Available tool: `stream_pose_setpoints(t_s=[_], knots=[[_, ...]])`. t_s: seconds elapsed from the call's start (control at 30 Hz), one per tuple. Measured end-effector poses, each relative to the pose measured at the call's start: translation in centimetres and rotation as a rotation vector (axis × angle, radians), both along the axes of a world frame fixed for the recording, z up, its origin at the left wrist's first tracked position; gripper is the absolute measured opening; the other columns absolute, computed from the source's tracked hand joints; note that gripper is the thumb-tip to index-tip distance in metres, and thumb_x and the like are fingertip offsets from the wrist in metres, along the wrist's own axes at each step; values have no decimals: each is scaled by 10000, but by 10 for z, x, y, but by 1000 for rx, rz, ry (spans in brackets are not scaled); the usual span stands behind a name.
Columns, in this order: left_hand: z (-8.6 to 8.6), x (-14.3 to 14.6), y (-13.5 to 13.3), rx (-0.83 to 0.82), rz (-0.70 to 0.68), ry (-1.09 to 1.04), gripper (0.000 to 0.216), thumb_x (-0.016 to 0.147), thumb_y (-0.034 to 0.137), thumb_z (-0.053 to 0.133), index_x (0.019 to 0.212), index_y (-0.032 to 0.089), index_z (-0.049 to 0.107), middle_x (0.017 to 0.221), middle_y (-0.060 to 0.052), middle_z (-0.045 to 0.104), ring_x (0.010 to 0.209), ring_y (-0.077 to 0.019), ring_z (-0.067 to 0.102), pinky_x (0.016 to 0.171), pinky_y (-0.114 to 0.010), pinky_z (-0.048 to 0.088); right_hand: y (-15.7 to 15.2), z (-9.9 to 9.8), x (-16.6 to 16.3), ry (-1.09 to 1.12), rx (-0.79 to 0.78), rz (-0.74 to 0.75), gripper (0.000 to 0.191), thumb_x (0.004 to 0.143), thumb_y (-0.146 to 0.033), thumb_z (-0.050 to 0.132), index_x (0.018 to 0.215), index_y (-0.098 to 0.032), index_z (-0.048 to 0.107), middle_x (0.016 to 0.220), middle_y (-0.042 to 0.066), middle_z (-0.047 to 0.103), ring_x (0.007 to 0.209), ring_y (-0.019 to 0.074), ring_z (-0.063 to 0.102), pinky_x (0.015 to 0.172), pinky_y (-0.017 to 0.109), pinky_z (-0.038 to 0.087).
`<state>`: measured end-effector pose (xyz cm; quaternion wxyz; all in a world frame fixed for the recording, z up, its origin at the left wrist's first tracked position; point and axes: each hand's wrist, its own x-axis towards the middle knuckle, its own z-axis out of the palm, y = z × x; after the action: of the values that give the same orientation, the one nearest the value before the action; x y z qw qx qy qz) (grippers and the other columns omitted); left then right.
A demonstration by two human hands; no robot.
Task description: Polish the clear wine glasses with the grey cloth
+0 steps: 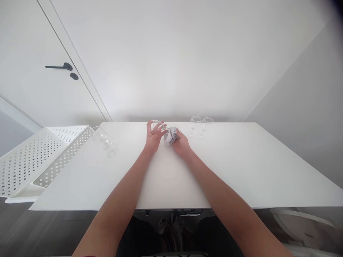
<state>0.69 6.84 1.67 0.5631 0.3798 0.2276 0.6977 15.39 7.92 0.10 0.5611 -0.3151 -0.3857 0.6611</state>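
My left hand [153,138] is closed round the bowl of a clear wine glass [156,125] held over the far middle of the white table [241,167]. My right hand [181,144] grips a bunched grey cloth [170,136] pressed against the glass's side. Both arms reach forward from the near edge. The glass's stem is hidden behind the cloth and fingers.
Two clear wine glasses [200,124] stand upright at the far edge, right of my hands. Two more glasses [104,140] lie on their sides at the far left. A white perforated rack [40,157] stands left of the table. A door with a black handle [60,66] is behind.
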Motion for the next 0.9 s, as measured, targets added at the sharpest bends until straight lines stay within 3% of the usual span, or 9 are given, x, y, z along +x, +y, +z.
stream_pose_setpoints(t_s=[0.2,0.3,0.43,0.6,0.67,0.77,0.83,0.9], knots=[[4,5,-6,-42,-67,14,640,672,342,938,1176,298,546,1295,-111,678,1323,-299,608,1115,-490,437,-5,4,4,-380,301,-346,396,842,-415,660,1213,-280,631,1237,61,665,1134,233,590,998,394,487],[1,4,-4,-13,-94,8,639,673,357,937,1172,289,543,1286,-112,685,1318,-303,618,1150,-523,410,-8,7,5,-403,383,-423,438,818,-338,667,1252,-291,640,1341,60,638,1233,242,565,1025,402,483],[-3,1,1,-8,-84,17,556,741,408,889,1157,272,546,1235,-105,712,1275,-298,652,1153,-517,412,-9,8,4,-265,296,-347,520,772,-330,733,1280,-335,620,1279,38,661,1167,223,603,929,368,531],[-4,-3,3,-34,9,31,489,833,540,781,1152,241,561,1231,-122,721,1175,-272,698,1113,-470,449,-5,-1,-4,-110,56,14,411,758,-501,781,1060,-245,671,1036,52,702,943,214,641,810,350,530],[-2,-3,2,-37,24,34,499,842,574,757,1168,245,572,1279,-132,705,1195,-275,684,1101,-462,451,-4,-4,-6,-202,79,6,425,731,-490,810,1053,-244,681,1004,39,697,919,209,627,815,344,516],[-1,-3,1,-34,14,47,524,831,597,759,1188,256,584,1332,-134,685,1250,-290,651,1082,-455,451,-6,-3,-6,-333,180,-125,460,730,-464,818,1127,-277,682,1059,25,701,943,208,614,832,337,507],[-1,-3,1,-38,19,53,504,848,613,732,1178,257,596,1356,-129,675,1309,-295,609,1072,-440,452,-7,-1,-5,-294,186,-143,443,764,-487,789,1141,-281,680,1095,32,705,969,215,617,828,336,512],[-2,-3,2,-61,33,39,492,877,652,671,1165,258,612,1382,-121,662,1380,-289,546,1060,-421,457,-8,3,-4,-167,127,-56,425,800,-544,744,1110,-261,680,1091,54,712,978,230,628,817,347,522]])
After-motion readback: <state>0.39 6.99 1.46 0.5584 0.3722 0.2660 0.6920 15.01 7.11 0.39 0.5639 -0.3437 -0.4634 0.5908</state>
